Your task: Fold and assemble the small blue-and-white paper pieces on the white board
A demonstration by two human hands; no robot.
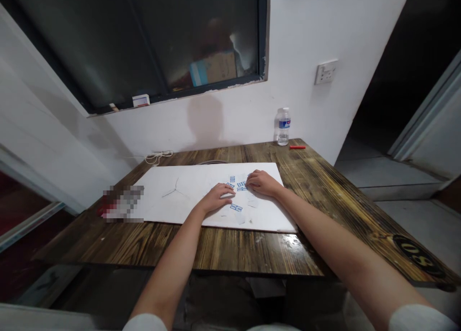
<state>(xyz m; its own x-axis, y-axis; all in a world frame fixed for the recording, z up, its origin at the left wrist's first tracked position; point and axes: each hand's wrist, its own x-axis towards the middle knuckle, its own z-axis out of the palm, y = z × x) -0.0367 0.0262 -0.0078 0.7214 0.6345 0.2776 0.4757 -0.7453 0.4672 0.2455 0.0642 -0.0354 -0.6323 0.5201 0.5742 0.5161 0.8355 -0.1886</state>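
A white board [192, 180] lies flat, with small blue-outlined shapes drawn or stuck on its right half. My left hand [216, 197] rests on the board, fingers stretched out and thumb apart. Near its fingertips are one blue-outlined shape [232, 179] and a lower blue shape [236, 207]. My right hand [262, 183] has its fingers bent down together beside the middle blue shapes [240, 186]; whatever lies under the fingertips is hidden. Below it are a pale, thin scrap [253, 203] and another pale scrap [239, 218].
The board lies on a dark wooden table [140, 249]. At the back stand a water bottle [283, 127] and, beside it, a red pen-like stick [297, 147]. A white cord [158, 156] lies at the back left. Thin dark lines [175, 190] mark the board's left half.
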